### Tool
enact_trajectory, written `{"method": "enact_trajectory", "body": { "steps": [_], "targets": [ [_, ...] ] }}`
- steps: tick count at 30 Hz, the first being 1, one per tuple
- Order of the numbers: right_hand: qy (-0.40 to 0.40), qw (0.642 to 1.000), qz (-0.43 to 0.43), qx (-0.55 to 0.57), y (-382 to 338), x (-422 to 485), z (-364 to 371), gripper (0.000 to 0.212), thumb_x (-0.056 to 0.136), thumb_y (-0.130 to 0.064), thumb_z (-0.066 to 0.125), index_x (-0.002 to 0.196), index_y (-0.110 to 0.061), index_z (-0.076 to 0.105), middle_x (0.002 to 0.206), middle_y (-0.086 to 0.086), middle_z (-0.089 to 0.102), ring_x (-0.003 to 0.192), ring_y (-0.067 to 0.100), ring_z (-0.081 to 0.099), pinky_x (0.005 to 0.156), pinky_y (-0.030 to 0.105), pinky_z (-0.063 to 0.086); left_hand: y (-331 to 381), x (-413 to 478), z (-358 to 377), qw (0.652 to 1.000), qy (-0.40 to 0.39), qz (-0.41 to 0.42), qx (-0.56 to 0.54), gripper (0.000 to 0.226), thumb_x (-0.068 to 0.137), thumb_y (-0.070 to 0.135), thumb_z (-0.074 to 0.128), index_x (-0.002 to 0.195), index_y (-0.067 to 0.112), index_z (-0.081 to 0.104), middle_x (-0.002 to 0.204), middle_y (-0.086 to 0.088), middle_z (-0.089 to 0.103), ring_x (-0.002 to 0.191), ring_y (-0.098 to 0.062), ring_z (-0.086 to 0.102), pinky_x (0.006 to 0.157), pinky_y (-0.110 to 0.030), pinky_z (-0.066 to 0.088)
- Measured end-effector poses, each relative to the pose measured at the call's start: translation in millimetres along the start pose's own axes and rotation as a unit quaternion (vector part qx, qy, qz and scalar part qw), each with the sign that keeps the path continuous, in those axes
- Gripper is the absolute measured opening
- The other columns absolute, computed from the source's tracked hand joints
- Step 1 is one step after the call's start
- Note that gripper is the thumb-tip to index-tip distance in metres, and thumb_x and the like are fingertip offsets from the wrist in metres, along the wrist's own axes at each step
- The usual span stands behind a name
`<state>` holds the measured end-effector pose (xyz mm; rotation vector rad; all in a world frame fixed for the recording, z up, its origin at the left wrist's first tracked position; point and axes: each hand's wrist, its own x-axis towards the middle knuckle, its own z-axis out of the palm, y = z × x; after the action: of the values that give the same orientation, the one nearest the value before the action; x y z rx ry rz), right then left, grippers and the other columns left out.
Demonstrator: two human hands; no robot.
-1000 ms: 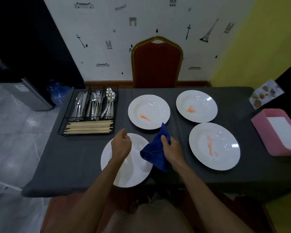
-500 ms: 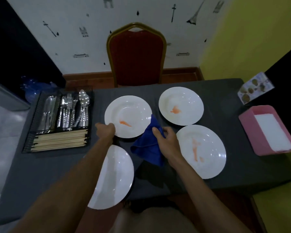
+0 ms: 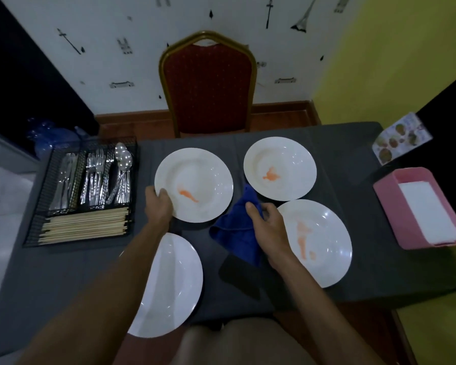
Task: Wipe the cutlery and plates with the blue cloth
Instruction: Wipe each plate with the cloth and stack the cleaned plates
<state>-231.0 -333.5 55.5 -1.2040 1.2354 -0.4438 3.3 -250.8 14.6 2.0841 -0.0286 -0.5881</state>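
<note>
Head view: dark grey table, four white plates set round its middle.

Far-left plate at 11 o'clock, orange streak in the well. Far-right plate at 1 o'clock, orange blot near centre. Near-right plate at 4 o'clock, pale orange smears, partly behind the right wrist. Near-left plate at 7 o'clock, looks clean, partly under the left forearm, reaching past the near table edge.

Left hand: curled round the far-left plate's rim at its 8 o'clock, fingertips over the edge.

Right hand: closed on the blue cloth, thumb on top, fingers bunching the fabric.

Blue cloth: dead centre between all four plates, hanging crumpled from the hand. Top corner close to the far-right plate's 7 o'clock edge. Dark shadow on the table just below, at 6 o'clock.

Black wire tray at 9 o'clock: knives, forks, spoons in separate compartments, chopsticks laid across the near one.

Pink tray at 3 o'clock, white paper inside. Printed leaflet at 2 o'clock. Red chair with gold frame at 12 o'clock, behind the table.
</note>
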Motion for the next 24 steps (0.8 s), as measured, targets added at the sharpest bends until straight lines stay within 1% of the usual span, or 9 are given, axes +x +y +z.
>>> {"method": "enact_trajectory", "body": {
  "steps": [5,9,12,14,15,16,18,21,24],
  "targets": [
    [-0.012,0.999,-0.036,0.011,-27.1,-7.7,6.7,0.025,0.096,-0.042,0.063,0.108,-0.021,0.058,0.106,-0.002,0.069,0.092,0.013,0.068,0.07,0.027,0.054,6.5,-12.8,-16.2,0.998,-0.019,0.059,0.007,0.027,0.107,0.024,0.034,0.125,0.011,0.05,0.109,-0.006,0.056,0.099,-0.026,0.054,0.083,-0.036,0.043],
    [-0.012,0.996,-0.093,0.0,-52.5,-20.5,11.3,0.02,0.097,-0.041,0.062,0.106,-0.024,0.057,0.102,-0.005,0.068,0.09,0.013,0.068,0.074,0.031,0.058,7.3,-28.6,-38.2,0.991,-0.047,0.124,-0.016,0.028,0.107,0.035,0.033,0.125,0.026,0.052,0.102,0.006,0.061,0.1,-0.024,0.061,0.09,-0.047,0.053],
    [0.05,0.983,-0.166,-0.068,-65.4,-25.6,22.6,0.013,0.1,-0.034,0.057,0.105,-0.022,0.054,0.099,-0.01,0.061,0.089,0.008,0.061,0.071,0.021,0.049,6.4,-44.9,-49.9,0.985,-0.067,0.154,-0.027,0.034,0.104,0.044,0.035,0.135,0.038,0.049,0.124,0.008,0.061,0.113,-0.019,0.06,0.097,-0.049,0.052],
    [0.099,0.962,-0.211,-0.146,-63.6,-24.5,36.2,0.011,0.102,-0.029,0.054,0.108,-0.021,0.056,0.107,-0.008,0.059,0.099,0.013,0.06,0.079,0.022,0.048,7.7,-57.4,-54.5,0.983,-0.091,0.154,-0.032,0.041,0.104,0.049,0.035,0.144,0.044,0.042,0.144,0.009,0.051,0.128,-0.017,0.053,0.107,-0.05,0.045],
    [0.119,0.938,-0.241,-0.218,-59.1,-24.5,44.0,0.014,0.101,-0.028,0.054,0.111,-0.019,0.059,0.115,-0.005,0.058,0.107,0.016,0.058,0.087,0.028,0.048,9.8,-64.1,-55.7,0.982,-0.104,0.154,-0.036,0.043,0.105,0.047,0.034,0.148,0.043,0.039,0.151,0.012,0.045,0.134,-0.014,0.047,0.112,-0.048,0.041],
    [0.13,0.903,-0.275,-0.304,-50.3,-24.3,52.1,0.018,0.099,-0.025,0.056,0.114,-0.017,0.062,0.123,-0.001,0.058,0.113,0.02,0.055,0.094,0.035,0.047,12.4,-70.6,-56.6,0.98,-0.116,0.156,-0.044,0.044,0.107,0.044,0.034,0.151,0.042,0.036,0.154,0.014,0.04,0.138,-0.01,0.042,0.115,-0.043,0.037],
    [0.134,0.837,-0.324,-0.421,-31.3,-27.3,64.4,0.024,0.094,-0.02,0.062,0.116,-0.015,0.066,0.126,0.005,0.059,0.116,0.028,0.053,0.095,0.044,0.044,17.4,-81.3,-58.9,0.977,-0.127,0.159,-0.056,0.045,0.108,0.041,0.032,0.154,0.04,0.031,0.158,0.015,0.033,0.14,-0.004,0.034,0.116,-0.035,0.032],
    [0.109,0.817,-0.332,-0.459,-24.1,-38.9,71.7,0.028,0.094,-0.018,0.063,0.121,-0.014,0.066,0.124,0.007,0.062,0.112,0.031,0.056,0.093,0.044,0.043,19.4,-87.5,-65.1,0.974,-0.137,0.174,-0.05,0.046,0.109,0.041,0.03,0.155,0.041,0.028,0.159,0.017,0.03,0.138,0.0,0.031,0.114,-0.032,0.03],
    [0.061,0.809,-0.336,-0.478,-24.6,-44.7,78.7,0.036,0.096,-0.021,0.059,0.132,-0.019,0.06,0.137,0.003,0.058,0.128,0.029,0.049,0.108,0.049,0.036,19.5,-89.7,-66.8,0.972,-0.142,0.179,-0.061,0.045,0.109,0.037,0.031,0.153,0.042,0.031,0.155,0.02,0.034,0.136,0.001,0.035,0.115,-0.031,0.033]
  ]
}}
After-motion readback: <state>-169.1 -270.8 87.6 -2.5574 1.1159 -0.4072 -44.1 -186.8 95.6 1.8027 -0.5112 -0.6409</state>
